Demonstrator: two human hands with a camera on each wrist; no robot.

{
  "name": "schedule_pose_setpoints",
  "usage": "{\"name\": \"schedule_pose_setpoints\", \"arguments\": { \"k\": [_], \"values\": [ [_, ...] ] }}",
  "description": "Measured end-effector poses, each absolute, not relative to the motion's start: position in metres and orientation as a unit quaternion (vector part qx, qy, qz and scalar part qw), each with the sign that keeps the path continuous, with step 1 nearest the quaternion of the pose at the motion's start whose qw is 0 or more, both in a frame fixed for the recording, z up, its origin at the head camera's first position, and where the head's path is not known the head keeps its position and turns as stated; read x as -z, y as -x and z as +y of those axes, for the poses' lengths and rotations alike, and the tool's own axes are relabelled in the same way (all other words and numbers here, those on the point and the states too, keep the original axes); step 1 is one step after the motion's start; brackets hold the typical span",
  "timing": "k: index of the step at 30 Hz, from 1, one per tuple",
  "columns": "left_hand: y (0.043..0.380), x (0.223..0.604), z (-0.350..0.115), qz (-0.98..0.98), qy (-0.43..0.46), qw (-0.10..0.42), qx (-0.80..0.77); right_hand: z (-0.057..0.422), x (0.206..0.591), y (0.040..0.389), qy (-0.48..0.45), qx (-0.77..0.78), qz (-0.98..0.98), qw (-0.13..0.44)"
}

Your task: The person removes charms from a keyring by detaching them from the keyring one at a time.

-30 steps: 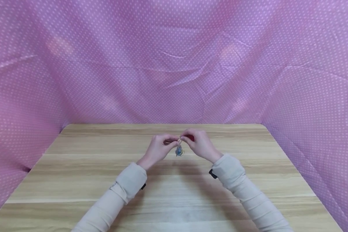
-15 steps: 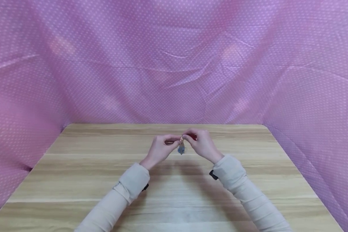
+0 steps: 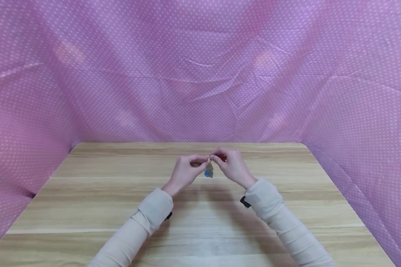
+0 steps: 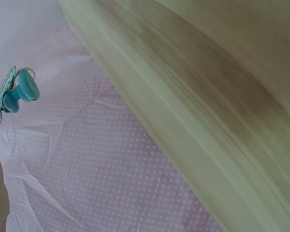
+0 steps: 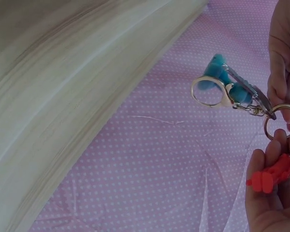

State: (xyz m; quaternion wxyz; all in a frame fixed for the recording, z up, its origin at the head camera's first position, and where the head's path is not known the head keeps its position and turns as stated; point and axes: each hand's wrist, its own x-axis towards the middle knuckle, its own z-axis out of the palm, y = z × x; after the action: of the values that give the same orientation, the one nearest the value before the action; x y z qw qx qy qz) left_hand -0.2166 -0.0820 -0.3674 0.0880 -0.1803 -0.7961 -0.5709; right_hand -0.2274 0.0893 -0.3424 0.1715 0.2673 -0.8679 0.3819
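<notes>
Above the table, my left hand [image 3: 184, 172] and right hand [image 3: 233, 168] meet at a gold split ring [image 5: 266, 127], each pinching it between thumb and fingers. From the ring hang a silver key [image 5: 247, 86], a short chain [image 5: 251, 110] with a gold clasp loop [image 5: 193, 94], and a teal-blue rounded charm [image 4: 26, 87]. A red plastic piece [image 5: 273, 175] lies within my right hand's curled fingers, in the right wrist view. How the red piece is attached is hidden by the fingers. Only the left hand's edge shows in the left wrist view.
A light wood-grain table [image 3: 200, 230] spreads beneath both forearms. Pink cloth with white dots [image 3: 200, 92] hangs behind it and along both sides. A black strap [image 3: 245, 202] shows under the right sleeve cuff.
Both hands have shifted slightly to the right while still pinching the ring. The hanging key and blue charm have swung and turned below the fingers.
</notes>
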Motion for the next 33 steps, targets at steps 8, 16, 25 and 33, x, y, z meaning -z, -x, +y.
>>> {"name": "schedule_pose_setpoints", "arguments": {
  "k": [8,16,25,33],
  "values": [
    [0.213,0.368,-0.078,-0.811,0.181,0.148,0.536,0.089,0.345,0.226,-0.25,-0.401,-0.867,0.159],
    [0.211,0.368,-0.072,-0.821,0.147,0.173,0.525,0.087,0.351,0.226,-0.229,-0.422,-0.864,0.151],
    [0.211,0.366,-0.066,-0.821,0.106,0.173,0.534,0.085,0.354,0.227,-0.22,-0.429,-0.865,0.143],
    [0.213,0.366,-0.065,-0.811,0.104,0.162,0.552,0.084,0.354,0.226,-0.253,-0.428,-0.855,0.148]
  ]
}}
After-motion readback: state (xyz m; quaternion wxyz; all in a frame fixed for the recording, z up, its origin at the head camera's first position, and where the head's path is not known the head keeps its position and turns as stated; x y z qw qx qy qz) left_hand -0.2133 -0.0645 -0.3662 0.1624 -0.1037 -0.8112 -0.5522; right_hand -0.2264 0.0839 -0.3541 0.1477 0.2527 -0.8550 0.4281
